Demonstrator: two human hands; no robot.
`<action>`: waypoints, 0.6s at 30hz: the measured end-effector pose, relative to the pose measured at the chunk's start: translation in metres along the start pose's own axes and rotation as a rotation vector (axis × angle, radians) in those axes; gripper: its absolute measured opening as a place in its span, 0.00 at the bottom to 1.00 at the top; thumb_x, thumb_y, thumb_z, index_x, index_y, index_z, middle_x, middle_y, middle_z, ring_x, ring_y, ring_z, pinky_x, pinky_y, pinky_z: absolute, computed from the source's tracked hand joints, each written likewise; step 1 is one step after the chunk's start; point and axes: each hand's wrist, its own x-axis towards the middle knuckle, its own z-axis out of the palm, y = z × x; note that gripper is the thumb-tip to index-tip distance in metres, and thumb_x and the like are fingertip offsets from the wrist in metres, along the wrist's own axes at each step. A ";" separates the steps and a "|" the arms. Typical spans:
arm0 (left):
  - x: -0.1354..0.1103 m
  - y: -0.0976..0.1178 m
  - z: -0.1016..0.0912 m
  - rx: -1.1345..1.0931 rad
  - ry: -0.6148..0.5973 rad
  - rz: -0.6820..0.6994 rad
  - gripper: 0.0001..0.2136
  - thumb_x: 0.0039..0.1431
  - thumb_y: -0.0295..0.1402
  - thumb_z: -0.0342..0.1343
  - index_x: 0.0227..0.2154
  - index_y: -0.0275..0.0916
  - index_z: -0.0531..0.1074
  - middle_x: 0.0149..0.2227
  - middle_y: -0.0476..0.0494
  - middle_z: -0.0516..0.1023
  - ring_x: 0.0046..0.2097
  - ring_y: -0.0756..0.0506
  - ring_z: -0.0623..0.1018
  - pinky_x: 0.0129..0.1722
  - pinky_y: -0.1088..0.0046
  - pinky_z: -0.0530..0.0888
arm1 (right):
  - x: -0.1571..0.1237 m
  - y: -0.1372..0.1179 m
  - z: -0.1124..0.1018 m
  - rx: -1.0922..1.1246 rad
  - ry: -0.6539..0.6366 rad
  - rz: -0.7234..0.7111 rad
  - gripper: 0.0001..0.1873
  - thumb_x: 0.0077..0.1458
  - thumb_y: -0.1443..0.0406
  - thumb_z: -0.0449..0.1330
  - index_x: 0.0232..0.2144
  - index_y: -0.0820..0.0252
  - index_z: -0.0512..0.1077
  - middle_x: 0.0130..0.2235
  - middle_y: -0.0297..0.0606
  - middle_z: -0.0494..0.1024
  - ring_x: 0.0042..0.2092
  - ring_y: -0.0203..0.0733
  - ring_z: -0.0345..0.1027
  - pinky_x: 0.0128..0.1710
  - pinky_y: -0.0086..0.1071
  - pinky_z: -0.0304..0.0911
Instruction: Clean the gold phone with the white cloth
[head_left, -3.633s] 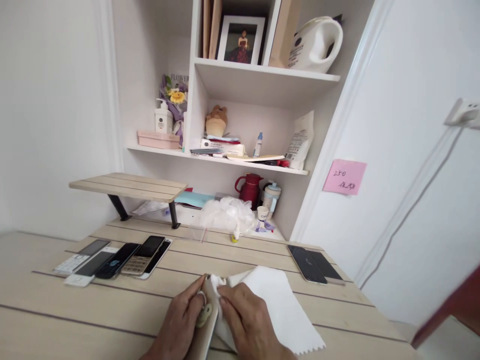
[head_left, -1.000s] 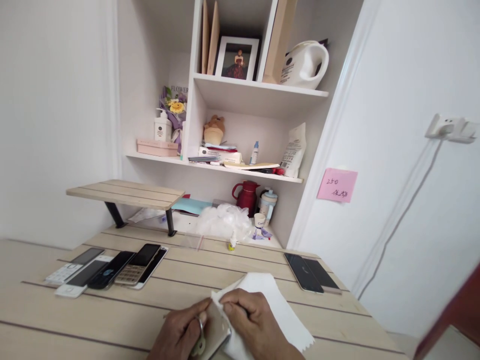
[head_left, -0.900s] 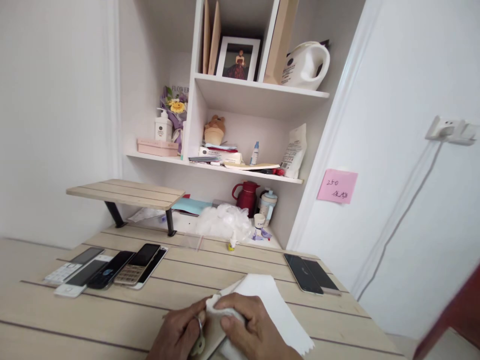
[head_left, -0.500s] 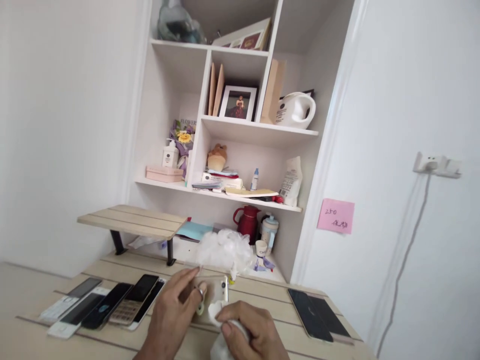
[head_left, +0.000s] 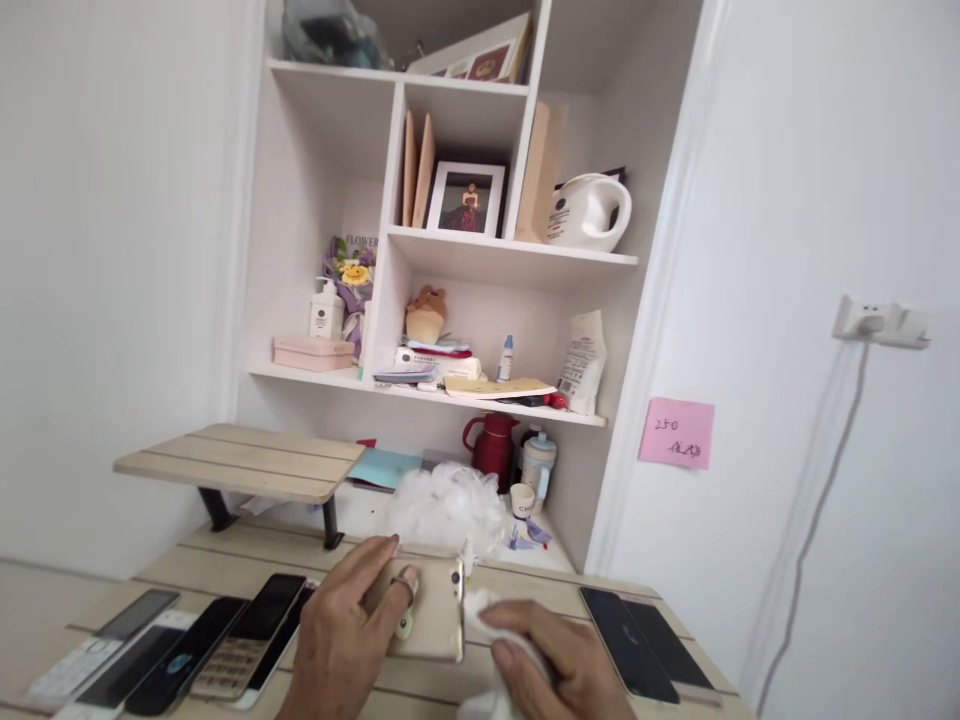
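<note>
Half a second ago your white cloth (head_left: 487, 695) overlapped the back of the flat gold phone (head_left: 439, 610); now the cloth sits just beside the phone's right edge, baring the lens corner. Further back, you held the phone nearly edge-on, its top wrapped in cloth. Your left hand (head_left: 341, 630) grips the phone above the pale planked wooden table (head_left: 412, 695), fingers along its left part, thumb at the pale green ring holder (head_left: 405, 624). Your right hand (head_left: 559, 655) pinches the cloth between thumb and fingers; whether the cloth touches the phone, you can't tell.

gold phone (head_left: 439, 600), white cloth (head_left: 477, 608), pale dark-striped table (head_left: 247, 560), pink note (head_left: 676, 433)
</note>
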 end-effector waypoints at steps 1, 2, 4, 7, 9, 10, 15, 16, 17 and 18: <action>-0.010 -0.005 0.004 0.012 -0.044 0.013 0.19 0.59 0.46 0.57 0.42 0.37 0.83 0.43 0.38 0.86 0.45 0.37 0.85 0.47 0.62 0.82 | 0.000 0.003 0.002 0.001 0.010 0.059 0.10 0.64 0.58 0.57 0.44 0.52 0.74 0.32 0.35 0.80 0.31 0.42 0.73 0.31 0.28 0.64; -0.021 -0.009 0.008 0.014 -0.090 0.034 0.17 0.59 0.44 0.57 0.43 0.38 0.82 0.43 0.40 0.86 0.45 0.38 0.85 0.46 0.65 0.82 | 0.001 0.007 0.005 -0.005 0.005 0.111 0.11 0.64 0.57 0.57 0.44 0.53 0.72 0.31 0.35 0.79 0.31 0.42 0.72 0.31 0.29 0.63; -0.043 -0.017 0.015 0.022 -0.164 0.071 0.15 0.58 0.40 0.59 0.44 0.40 0.82 0.45 0.42 0.86 0.46 0.40 0.85 0.46 0.67 0.82 | 0.001 0.014 0.016 -0.040 -0.060 0.165 0.09 0.63 0.59 0.57 0.42 0.55 0.71 0.32 0.35 0.79 0.35 0.43 0.73 0.35 0.30 0.64; -0.071 -0.027 0.022 0.085 -0.183 0.087 0.15 0.57 0.37 0.60 0.45 0.36 0.81 0.47 0.39 0.85 0.47 0.39 0.84 0.48 0.65 0.82 | -0.002 0.020 0.040 -0.145 -0.165 0.147 0.06 0.63 0.63 0.58 0.38 0.56 0.74 0.38 0.38 0.80 0.41 0.44 0.74 0.42 0.31 0.62; -0.082 -0.033 0.025 0.109 -0.198 0.086 0.15 0.57 0.36 0.60 0.45 0.36 0.81 0.46 0.38 0.85 0.47 0.39 0.84 0.49 0.63 0.82 | -0.008 0.020 0.060 -0.249 -0.212 0.150 0.06 0.62 0.67 0.58 0.38 0.56 0.76 0.39 0.38 0.80 0.42 0.44 0.75 0.43 0.32 0.62; -0.085 -0.036 0.026 0.113 -0.206 0.082 0.14 0.56 0.35 0.61 0.44 0.36 0.81 0.46 0.37 0.85 0.47 0.38 0.84 0.49 0.63 0.82 | -0.011 0.019 0.070 -0.318 -0.243 0.155 0.06 0.60 0.68 0.59 0.37 0.56 0.77 0.39 0.39 0.80 0.42 0.45 0.75 0.42 0.32 0.62; -0.088 -0.038 0.030 0.131 -0.227 0.077 0.14 0.50 0.32 0.64 0.41 0.40 0.83 0.46 0.39 0.85 0.46 0.38 0.84 0.46 0.63 0.83 | -0.024 0.020 0.104 -0.487 -0.397 0.129 0.07 0.49 0.73 0.66 0.31 0.57 0.79 0.38 0.40 0.80 0.37 0.45 0.76 0.35 0.29 0.62; -0.087 -0.037 0.031 0.138 -0.222 0.073 0.14 0.49 0.32 0.64 0.41 0.40 0.83 0.45 0.39 0.85 0.45 0.38 0.84 0.46 0.63 0.83 | -0.024 0.022 0.105 -0.484 -0.377 0.128 0.07 0.50 0.72 0.66 0.31 0.56 0.79 0.38 0.39 0.80 0.38 0.44 0.75 0.36 0.29 0.62; -0.087 -0.035 0.031 0.145 -0.217 0.068 0.14 0.49 0.31 0.63 0.40 0.40 0.83 0.45 0.39 0.85 0.45 0.38 0.84 0.46 0.63 0.83 | -0.023 0.023 0.104 -0.490 -0.343 0.135 0.06 0.53 0.72 0.64 0.32 0.56 0.78 0.38 0.39 0.79 0.38 0.43 0.75 0.37 0.29 0.62; -0.086 -0.033 0.031 0.151 -0.212 0.063 0.14 0.49 0.30 0.63 0.40 0.40 0.83 0.44 0.39 0.86 0.45 0.38 0.85 0.45 0.62 0.83 | -0.023 0.025 0.102 -0.501 -0.302 0.148 0.07 0.57 0.72 0.61 0.33 0.57 0.78 0.38 0.40 0.78 0.39 0.43 0.75 0.38 0.29 0.62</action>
